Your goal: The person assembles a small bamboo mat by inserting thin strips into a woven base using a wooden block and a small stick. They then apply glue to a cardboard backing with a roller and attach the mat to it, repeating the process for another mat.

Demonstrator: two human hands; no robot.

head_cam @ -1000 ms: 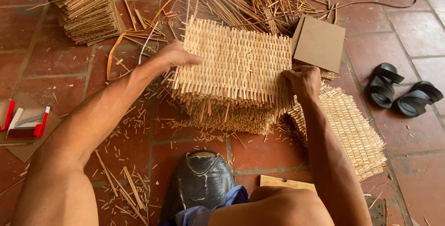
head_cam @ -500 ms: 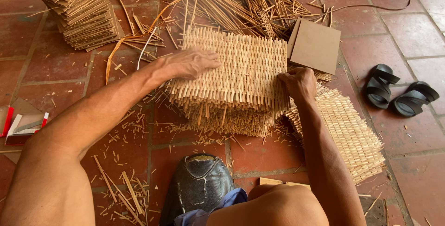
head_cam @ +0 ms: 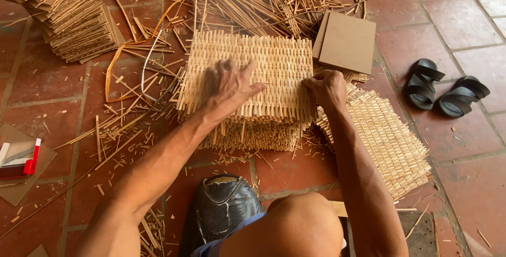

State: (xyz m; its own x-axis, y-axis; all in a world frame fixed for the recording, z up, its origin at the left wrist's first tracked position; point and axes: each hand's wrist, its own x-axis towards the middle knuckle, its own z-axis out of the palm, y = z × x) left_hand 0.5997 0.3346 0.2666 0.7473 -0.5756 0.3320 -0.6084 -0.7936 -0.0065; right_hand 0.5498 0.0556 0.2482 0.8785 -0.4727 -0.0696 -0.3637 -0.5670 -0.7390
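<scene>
1. Sliding inward, the left hand point(head_cam: 229, 86) now lies spread flat on the top woven mat point(head_cam: 247, 78).
2. Right hand point(head_cam: 328, 89) pinches its right edge.
3. Squaring the stack point(head_cam: 253, 130) on the floor; next likely needs even pressure.

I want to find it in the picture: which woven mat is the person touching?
Look at the red tile floor, then the tall stack of woven mats in the middle. It is the top mat, with the left hand flat on it and the right hand at its right edge. The mats beside it lie untouched.
</scene>
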